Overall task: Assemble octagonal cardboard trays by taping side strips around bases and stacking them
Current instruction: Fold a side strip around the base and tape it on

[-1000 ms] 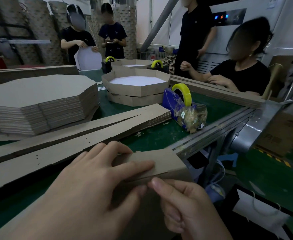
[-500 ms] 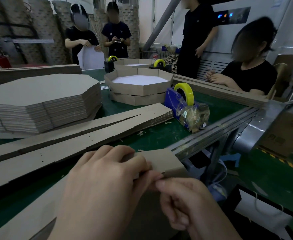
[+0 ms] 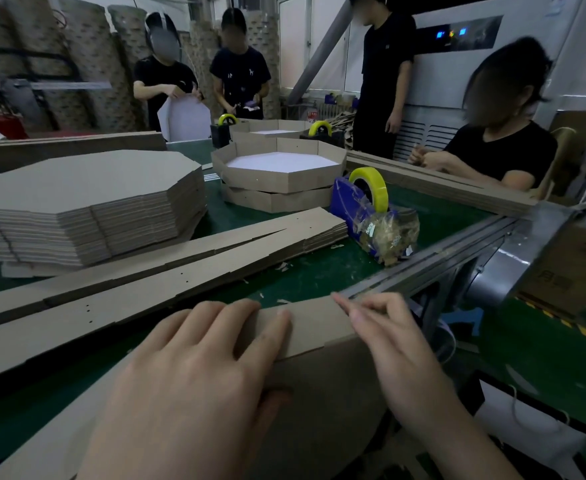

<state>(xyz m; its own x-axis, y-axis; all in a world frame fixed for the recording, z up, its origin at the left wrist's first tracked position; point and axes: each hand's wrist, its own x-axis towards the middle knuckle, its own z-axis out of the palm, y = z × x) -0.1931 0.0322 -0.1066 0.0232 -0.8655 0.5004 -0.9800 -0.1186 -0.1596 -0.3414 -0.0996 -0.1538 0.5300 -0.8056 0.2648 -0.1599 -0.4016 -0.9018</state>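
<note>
Close in front of me lies a brown cardboard base with a folded side strip along its far edge. My left hand lies flat on the strip and base, fingers straight, pressing down. My right hand is at the strip's right end, fingers extended, touching the corner. Loose side strips lie in long piles across the green table. A thick stack of flat octagonal bases stands at the left. Two finished trays with white floors are stacked behind.
A blue tape dispenser with a yellow roll stands at the right by the table's metal rail. Further trays and dispensers sit at the back. Several people stand or sit around the far and right sides.
My right hand let go of its pinch below the strip and moved up to the strip's right corner with fingers out. My left hand stayed pressing on the cardboard.
</note>
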